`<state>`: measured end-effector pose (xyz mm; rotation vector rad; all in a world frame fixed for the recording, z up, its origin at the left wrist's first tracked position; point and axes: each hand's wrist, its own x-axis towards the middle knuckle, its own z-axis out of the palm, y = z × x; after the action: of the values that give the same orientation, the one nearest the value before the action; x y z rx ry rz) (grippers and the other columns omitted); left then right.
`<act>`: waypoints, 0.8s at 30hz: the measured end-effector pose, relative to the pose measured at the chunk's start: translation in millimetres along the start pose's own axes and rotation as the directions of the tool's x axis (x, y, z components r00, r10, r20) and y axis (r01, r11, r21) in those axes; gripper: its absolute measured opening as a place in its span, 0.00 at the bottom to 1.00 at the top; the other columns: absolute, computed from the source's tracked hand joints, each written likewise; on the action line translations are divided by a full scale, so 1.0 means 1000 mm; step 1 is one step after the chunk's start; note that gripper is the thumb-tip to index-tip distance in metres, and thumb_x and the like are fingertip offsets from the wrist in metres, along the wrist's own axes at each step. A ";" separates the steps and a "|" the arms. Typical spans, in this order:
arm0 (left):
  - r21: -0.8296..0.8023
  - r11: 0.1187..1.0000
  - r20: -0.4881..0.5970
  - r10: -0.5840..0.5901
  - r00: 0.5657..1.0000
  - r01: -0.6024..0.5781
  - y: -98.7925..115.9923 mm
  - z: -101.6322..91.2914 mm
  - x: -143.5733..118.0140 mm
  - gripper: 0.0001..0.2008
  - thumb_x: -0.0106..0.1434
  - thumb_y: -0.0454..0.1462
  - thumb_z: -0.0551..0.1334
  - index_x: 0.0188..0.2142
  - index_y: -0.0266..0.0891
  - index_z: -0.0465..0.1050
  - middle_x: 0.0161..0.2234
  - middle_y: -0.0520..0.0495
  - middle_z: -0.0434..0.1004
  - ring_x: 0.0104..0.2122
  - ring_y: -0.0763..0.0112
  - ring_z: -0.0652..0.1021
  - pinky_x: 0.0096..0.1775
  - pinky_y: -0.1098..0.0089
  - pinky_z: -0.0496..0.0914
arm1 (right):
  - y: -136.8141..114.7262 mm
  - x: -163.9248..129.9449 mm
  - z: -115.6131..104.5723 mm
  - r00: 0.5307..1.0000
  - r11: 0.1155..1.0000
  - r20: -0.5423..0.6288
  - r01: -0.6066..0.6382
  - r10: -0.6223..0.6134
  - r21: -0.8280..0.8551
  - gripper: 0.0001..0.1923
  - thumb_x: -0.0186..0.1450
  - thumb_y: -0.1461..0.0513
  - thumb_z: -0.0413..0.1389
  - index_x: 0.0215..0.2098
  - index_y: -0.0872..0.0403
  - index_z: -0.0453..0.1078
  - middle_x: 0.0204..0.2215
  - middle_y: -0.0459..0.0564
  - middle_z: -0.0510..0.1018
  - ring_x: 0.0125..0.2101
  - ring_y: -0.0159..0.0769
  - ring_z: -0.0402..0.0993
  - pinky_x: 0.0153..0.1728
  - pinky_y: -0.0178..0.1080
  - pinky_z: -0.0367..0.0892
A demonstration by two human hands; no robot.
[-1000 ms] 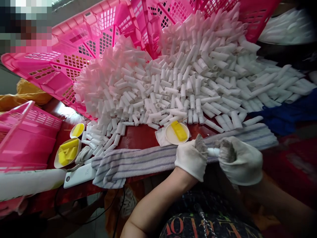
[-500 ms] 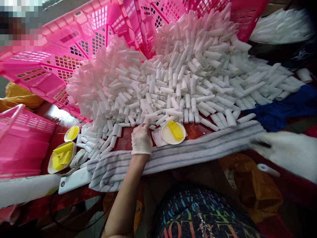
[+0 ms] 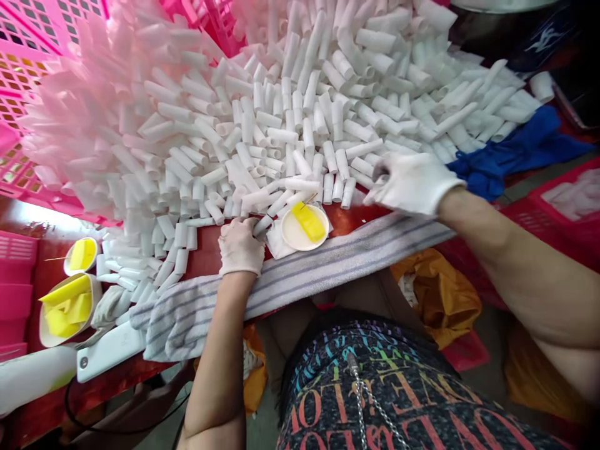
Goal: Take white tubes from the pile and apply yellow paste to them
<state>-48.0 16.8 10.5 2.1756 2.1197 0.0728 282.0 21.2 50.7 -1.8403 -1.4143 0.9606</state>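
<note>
White gloves cover both my hands. My left hand [image 3: 241, 247] rests closed at the table's front edge, its curled fingers at the end of a short white plastic tube [image 3: 264, 224]. The glove partly hides the grip. My right hand [image 3: 410, 181] reaches over the front right of a big heap of white tubes [image 3: 281, 134]. Its thumb and fingers are apart, with no tube visibly held. Between the hands, a small white dish [image 3: 290, 234] holds a yellow sponge-like block [image 3: 308, 222] with a thin stick on it.
A striped towel [image 3: 300, 275] lies along the red table's front edge. At left are a bowl of yellow pieces [image 3: 68, 312], a smaller yellow-filled dish [image 3: 82, 255] and a white power bank-like device [image 3: 112, 353]. Pink baskets [image 3: 28, 94] stand behind; blue cloth [image 3: 520, 150] lies at right.
My right hand has swung in from the far right to the heap's front edge. The left hand stays nearly in place beside the dish. The view has moved closer and shifted right.
</note>
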 end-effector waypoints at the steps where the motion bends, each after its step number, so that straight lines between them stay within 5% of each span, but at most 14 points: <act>1: -0.012 1.000 0.002 -0.004 1.000 0.004 0.000 0.000 -0.001 0.18 0.63 0.40 0.63 0.52 0.45 0.79 0.53 0.39 0.77 0.50 0.46 0.73 0.51 0.55 0.69 | 0.001 -0.007 -0.004 0.999 0.999 0.047 0.013 -0.015 0.034 0.06 0.61 0.66 0.62 0.34 0.63 0.75 0.26 0.47 0.79 0.27 0.28 0.76 0.29 0.33 0.63; 6: -0.194 0.980 -0.040 -0.053 0.998 0.044 0.005 0.003 -0.005 0.17 0.64 0.39 0.62 0.52 0.42 0.78 0.49 0.41 0.79 0.50 0.53 0.76 0.54 0.59 0.69 | 0.006 -0.026 0.030 0.917 0.919 0.388 -0.074 -0.090 0.388 0.24 0.59 0.52 0.65 0.48 0.57 0.77 0.31 0.49 0.82 0.25 0.31 0.74 0.28 0.36 0.71; 9: -0.347 0.937 -0.065 -0.065 0.996 0.038 0.007 0.002 -0.012 0.18 0.65 0.40 0.61 0.54 0.40 0.77 0.49 0.42 0.81 0.49 0.57 0.77 0.54 0.62 0.69 | 0.005 -0.020 0.065 0.947 0.931 0.306 -0.019 -0.101 0.366 0.24 0.61 0.48 0.63 0.49 0.54 0.78 0.34 0.49 0.83 0.29 0.35 0.76 0.34 0.40 0.75; 12: -0.316 0.948 -0.017 -0.024 1.000 0.018 0.009 0.000 -0.019 0.19 0.65 0.40 0.61 0.54 0.43 0.78 0.49 0.42 0.81 0.49 0.55 0.76 0.53 0.61 0.69 | 0.006 -0.011 0.084 0.966 0.959 0.192 0.122 -0.174 0.254 0.18 0.61 0.49 0.63 0.44 0.50 0.80 0.39 0.49 0.84 0.40 0.43 0.80 0.49 0.48 0.75; 17: -0.158 0.987 0.016 -0.039 0.999 0.041 0.011 0.000 -0.018 0.17 0.62 0.39 0.64 0.50 0.50 0.81 0.51 0.42 0.78 0.49 0.50 0.74 0.50 0.58 0.68 | 0.017 -0.012 0.089 0.943 0.933 0.199 0.201 -0.267 0.298 0.15 0.59 0.47 0.65 0.38 0.46 0.80 0.42 0.48 0.83 0.46 0.49 0.80 0.54 0.51 0.74; 21: -0.175 0.984 0.037 -0.039 0.999 0.045 0.011 -0.002 -0.013 0.16 0.62 0.42 0.65 0.49 0.49 0.82 0.50 0.40 0.77 0.49 0.48 0.72 0.49 0.57 0.68 | 0.023 -0.017 0.089 0.943 0.937 0.211 0.190 -0.258 0.294 0.20 0.60 0.47 0.64 0.47 0.45 0.79 0.47 0.47 0.83 0.50 0.49 0.78 0.58 0.52 0.71; 24: -0.206 0.977 0.053 -0.036 0.998 0.046 0.011 -0.002 -0.012 0.15 0.62 0.42 0.65 0.48 0.47 0.83 0.47 0.39 0.78 0.48 0.48 0.73 0.49 0.56 0.68 | 0.022 -0.020 0.092 0.949 0.926 0.183 0.189 -0.259 0.327 0.19 0.59 0.45 0.64 0.43 0.45 0.80 0.45 0.48 0.83 0.50 0.49 0.78 0.58 0.51 0.72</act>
<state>-37.8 4.7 14.5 1.9940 2.0288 0.2241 212.6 0.4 -13.7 -1.3435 -1.4738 1.2182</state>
